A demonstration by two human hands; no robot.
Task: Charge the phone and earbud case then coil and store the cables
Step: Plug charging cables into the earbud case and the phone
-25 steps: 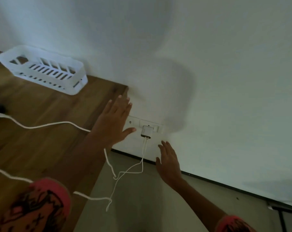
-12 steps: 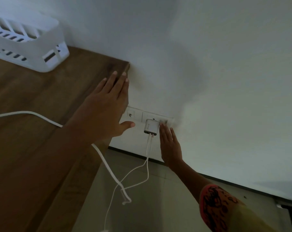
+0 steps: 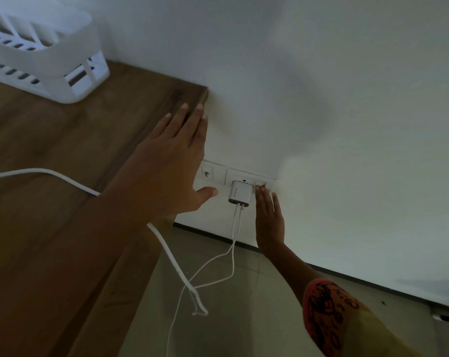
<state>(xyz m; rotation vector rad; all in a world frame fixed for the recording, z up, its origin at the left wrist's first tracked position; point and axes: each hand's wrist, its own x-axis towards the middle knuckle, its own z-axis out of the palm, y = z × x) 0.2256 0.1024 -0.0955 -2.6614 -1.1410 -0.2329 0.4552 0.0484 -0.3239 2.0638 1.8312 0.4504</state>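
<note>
My right hand (image 3: 269, 222) lies flat against the wall just right of the charger (image 3: 240, 193), fingertips (image 3: 260, 189) at the switch (image 3: 261, 182), the grip empty. My left hand (image 3: 172, 171), spread and empty, is left of the charger. Both cables (image 3: 235, 228) hang below it.

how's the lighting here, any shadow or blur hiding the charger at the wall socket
Head view: dim, with a soft shadow on the white wall above the socket; the small grey charger block and its thin white cables are legible; the white slotted plastic basket at top left looks stretched by the wide-angle lens; the left hand, near the lens, looks slightly soft.
</note>
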